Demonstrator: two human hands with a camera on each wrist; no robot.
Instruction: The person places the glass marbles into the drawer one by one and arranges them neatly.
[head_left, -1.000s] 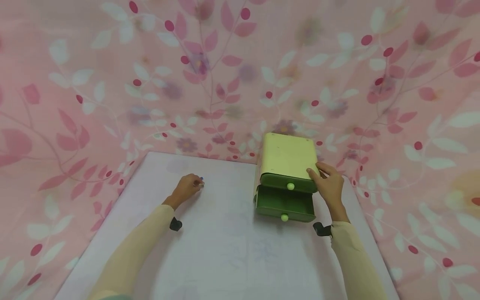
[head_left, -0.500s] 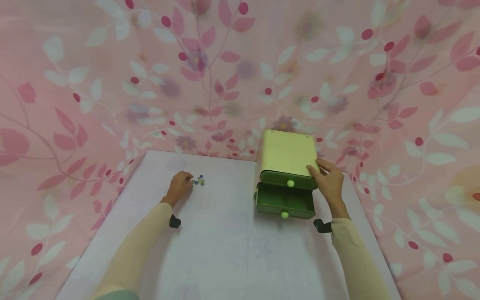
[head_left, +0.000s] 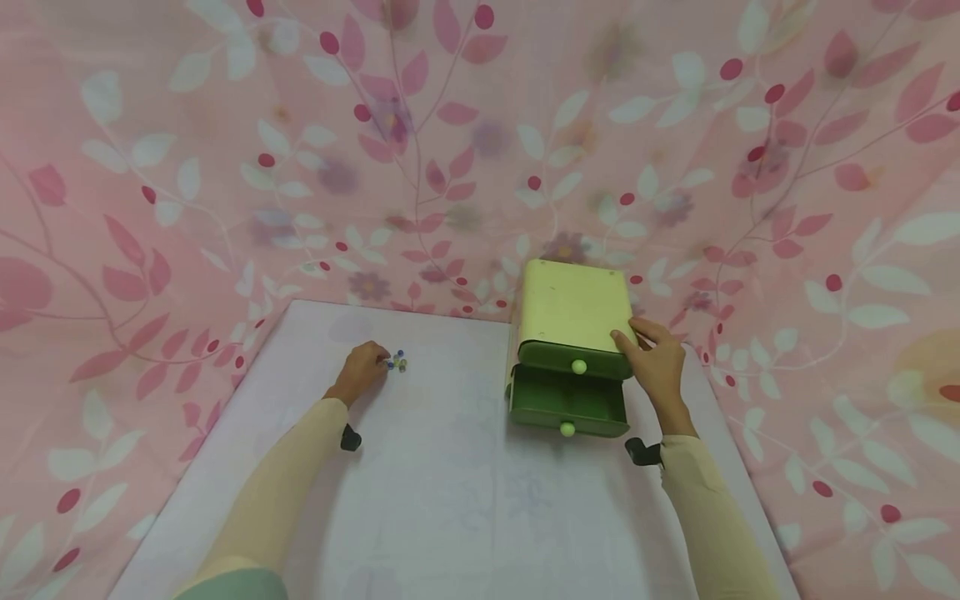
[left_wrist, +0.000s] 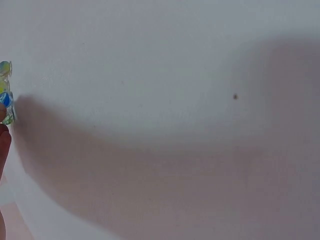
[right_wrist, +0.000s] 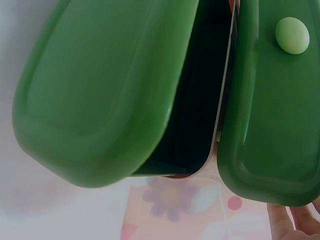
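Observation:
My left hand (head_left: 358, 372) is low over the table, its fingertips at a small cluster of glass marbles (head_left: 402, 364). In the left wrist view only fingertips show at the left edge, against the blue-streaked marble (left_wrist: 5, 98); whether they pinch one is unclear. My right hand (head_left: 657, 360) holds the front right corner of a small two-drawer cabinet (head_left: 576, 304), thumb on its pale yellow top and fingers along the side. Its green lower drawer (head_left: 567, 421) is pulled out. The green upper drawer (right_wrist: 280, 120), with a round pale knob (right_wrist: 292, 35), sits in.
The white-covered table (head_left: 435, 492) spreads in front of and between the arms. Pink floral cloth (head_left: 420, 167) rises behind the table and along both sides. The cabinet stands near the table's back edge.
My left hand drew back leftward off the marbles, uncovering several, then came slightly right to touch their near side. My right hand kept its hold on the cabinet.

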